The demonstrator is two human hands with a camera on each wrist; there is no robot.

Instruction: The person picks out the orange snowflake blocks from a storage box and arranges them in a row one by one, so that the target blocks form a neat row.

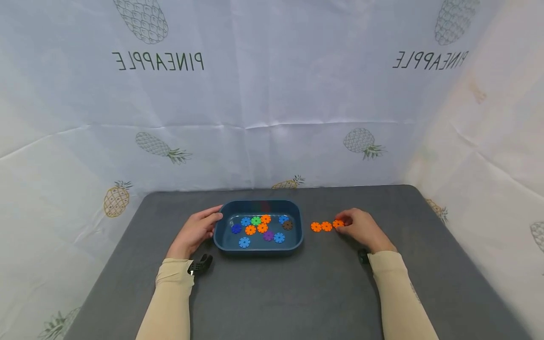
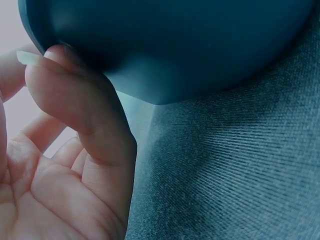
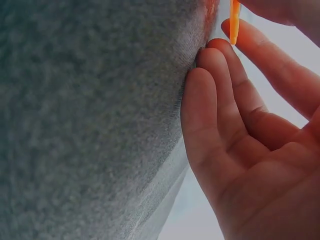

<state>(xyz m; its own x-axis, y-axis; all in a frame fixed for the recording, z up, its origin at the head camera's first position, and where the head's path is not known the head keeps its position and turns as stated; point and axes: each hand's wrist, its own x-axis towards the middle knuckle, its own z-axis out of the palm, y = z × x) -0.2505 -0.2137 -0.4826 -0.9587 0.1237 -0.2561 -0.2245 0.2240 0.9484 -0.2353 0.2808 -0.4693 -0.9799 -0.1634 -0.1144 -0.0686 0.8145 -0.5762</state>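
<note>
A dark blue tray (image 1: 259, 251) stands on the table with several notched plastic discs inside, in blue, orange, green, purple and brown. At its left end my left hand (image 1: 196, 232) holds the rim, the thumb pressed to the edge in the left wrist view. To the right of the tray, my right hand (image 1: 362, 228) pinches an orange notched disc (image 1: 338, 224) between thumb and index finger. That disc shows edge-on as a thin orange strip (image 3: 234, 22) in the right wrist view. Two more orange discs, a left one (image 1: 316, 227) and a middle one (image 1: 326, 226), lie in a row beside it.
A grey cloth covers the table (image 1: 280, 297). Behind it and at both sides hangs a white curtain (image 1: 272, 94) printed with pineapples. Each wrist wears a dark band, the left band (image 1: 200, 265) lying near the tray's front left.
</note>
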